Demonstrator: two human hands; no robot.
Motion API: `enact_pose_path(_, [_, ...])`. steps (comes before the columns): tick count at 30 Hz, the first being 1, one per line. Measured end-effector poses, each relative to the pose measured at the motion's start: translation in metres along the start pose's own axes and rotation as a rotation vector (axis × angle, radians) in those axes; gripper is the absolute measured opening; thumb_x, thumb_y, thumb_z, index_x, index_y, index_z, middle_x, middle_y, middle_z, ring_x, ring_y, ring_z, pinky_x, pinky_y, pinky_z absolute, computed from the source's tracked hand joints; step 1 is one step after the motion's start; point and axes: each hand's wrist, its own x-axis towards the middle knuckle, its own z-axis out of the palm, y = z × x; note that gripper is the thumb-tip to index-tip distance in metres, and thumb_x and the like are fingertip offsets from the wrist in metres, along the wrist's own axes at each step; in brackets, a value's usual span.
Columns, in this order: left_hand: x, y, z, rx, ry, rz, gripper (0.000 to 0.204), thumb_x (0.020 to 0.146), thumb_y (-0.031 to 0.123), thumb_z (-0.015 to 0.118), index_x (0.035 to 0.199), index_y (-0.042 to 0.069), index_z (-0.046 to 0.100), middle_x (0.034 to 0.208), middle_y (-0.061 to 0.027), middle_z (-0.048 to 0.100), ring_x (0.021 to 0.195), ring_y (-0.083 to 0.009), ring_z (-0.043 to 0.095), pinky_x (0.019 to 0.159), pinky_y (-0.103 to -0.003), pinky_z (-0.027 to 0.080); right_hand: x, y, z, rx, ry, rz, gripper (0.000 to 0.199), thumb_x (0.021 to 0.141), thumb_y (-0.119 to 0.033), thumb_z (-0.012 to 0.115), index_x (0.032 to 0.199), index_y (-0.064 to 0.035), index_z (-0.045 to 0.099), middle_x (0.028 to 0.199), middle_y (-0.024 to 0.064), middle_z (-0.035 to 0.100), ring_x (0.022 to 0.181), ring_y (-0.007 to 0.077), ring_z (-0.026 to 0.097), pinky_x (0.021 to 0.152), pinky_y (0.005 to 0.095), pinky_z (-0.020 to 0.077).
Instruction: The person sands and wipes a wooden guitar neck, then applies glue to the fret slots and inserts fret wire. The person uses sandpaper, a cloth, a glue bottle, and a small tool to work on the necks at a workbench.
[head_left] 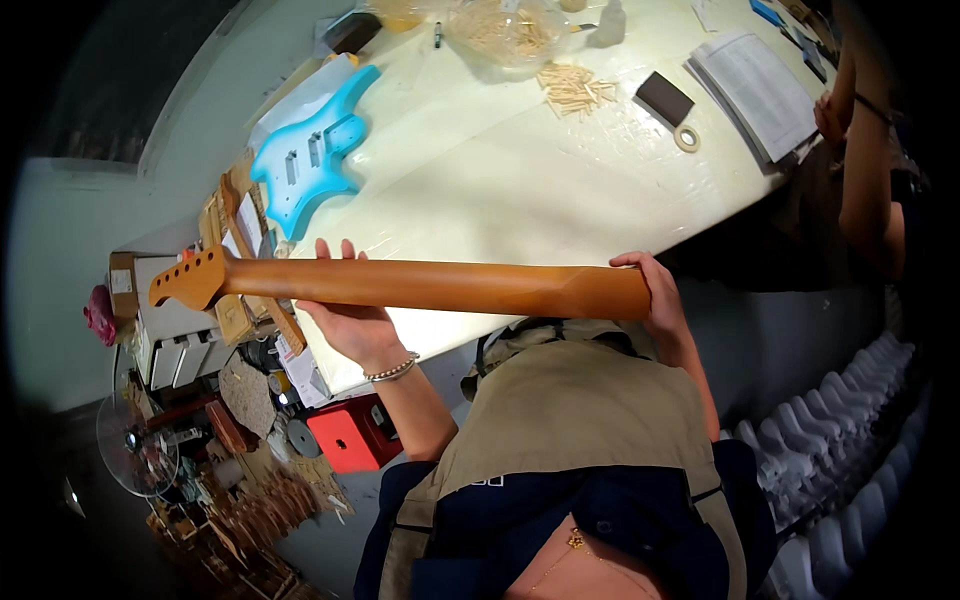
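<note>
A brown wooden guitar neck [450, 286] lies level across both my hands, its rounded back facing up and its headstock with several peg holes at the left. My left hand [345, 320] supports it from beneath near the headstock end, with fingertips showing past the far edge. At the right, my right hand [658, 292] is wrapped round the square heel end. The neck hangs over the near edge of the white table [450, 190]. Beyond my left hand, a light blue guitar body [310, 155] rests on the tabletop.
A pile of small wooden sticks [575, 90], a dark sanding block [664, 99], a tape roll [686, 138] and a paper stack [750, 90] are on the table. Another person's arm [865, 170] is at the far right. A red box [350, 437] and a fan [138, 440] stand at left.
</note>
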Motion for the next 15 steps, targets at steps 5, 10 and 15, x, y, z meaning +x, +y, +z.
enact_pose_path(5, [0.012, 0.004, -0.021, -0.211, -0.035, -0.04, 0.059, 0.089, 0.054, 0.039, 0.127, 0.009, 0.042, 0.106, -0.0072, 0.057, 0.097, -0.024, 0.057, 0.1, -0.046, 0.037, -0.013, -0.026, 0.019, 0.277, -0.074, 0.292, 0.053, 0.095, -0.047, 0.031, 0.109, -0.0007, 0.054, 0.09, 0.0066, 0.059, 0.064, 0.0126, 0.057, 0.052, 0.0235, 0.0473])
enact_pose_path(10, [0.019, 0.006, -0.025, -0.574, -0.143, -0.155, 0.04, 0.084, 0.036, 0.06, 0.111, 0.006, 0.057, 0.075, -0.0066, 0.061, 0.072, -0.0161, 0.061, 0.087, -0.037, 0.051, -0.011, -0.004, 0.008, 0.331, -0.281, 0.404, 0.079, 0.088, -0.064, 0.011, 0.104, 0.0004, 0.052, 0.055, 0.0145, 0.055, 0.034, 0.0143, 0.046, 0.037, 0.0232, 0.0406])
enact_pose_path(15, [0.023, 0.003, -0.032, -0.573, -0.176, -0.206, 0.033, 0.082, 0.032, 0.064, 0.101, 0.005, 0.058, 0.076, -0.0069, 0.061, 0.073, -0.0155, 0.061, 0.087, -0.037, 0.051, -0.015, 0.002, 0.006, 0.335, -0.276, 0.385, 0.075, 0.089, -0.064, 0.011, 0.099, -0.0025, 0.053, 0.057, 0.0162, 0.057, 0.033, 0.015, 0.045, 0.036, 0.0234, 0.0396])
